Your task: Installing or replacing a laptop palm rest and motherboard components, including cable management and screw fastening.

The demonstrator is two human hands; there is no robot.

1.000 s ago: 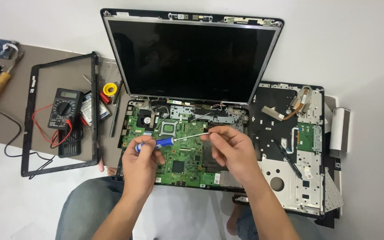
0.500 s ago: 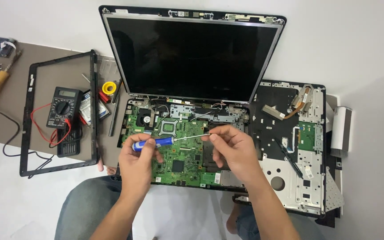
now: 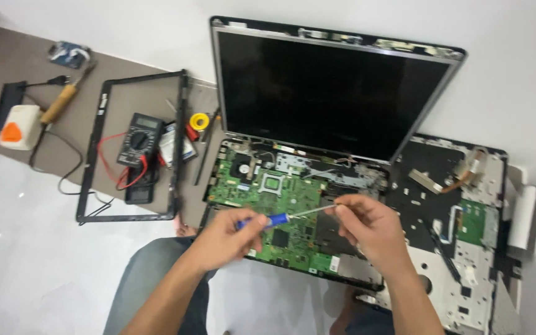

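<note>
Over on the far left a white box with an orange patch [image 3: 18, 127] sits on the brown mat [image 3: 26, 68], and a soldering iron [image 3: 63, 99] lies beside it. Next comes a black frame [image 3: 178, 142] lying flat, with a black meter [image 3: 139, 141] and its red wires inside it. A small yellow roll [image 3: 199, 120] sits just past the frame. Then there is the laptop [image 3: 330, 93], open, with its dark screen up and its green board [image 3: 262, 198] bare. The left hand [image 3: 221, 239] is closed around the blue handle of a screwdriver [image 3: 277, 218], above the board. The thin metal shaft runs to the right, and the right hand [image 3: 370, 226] pinches its tip between the fingers (what the fingers do there is too small to see). The screwdriver is held in the air between both hands, not touching the board. On the right lies the laptop's top cover [image 3: 466, 248], flipped over, with a pale block [image 3: 525, 217] at its edge. What could go wrong: the sharp tip could slip and scratch the bare board, or poke a finger. A tiny screw could also drop into the parts and get lost.
</note>
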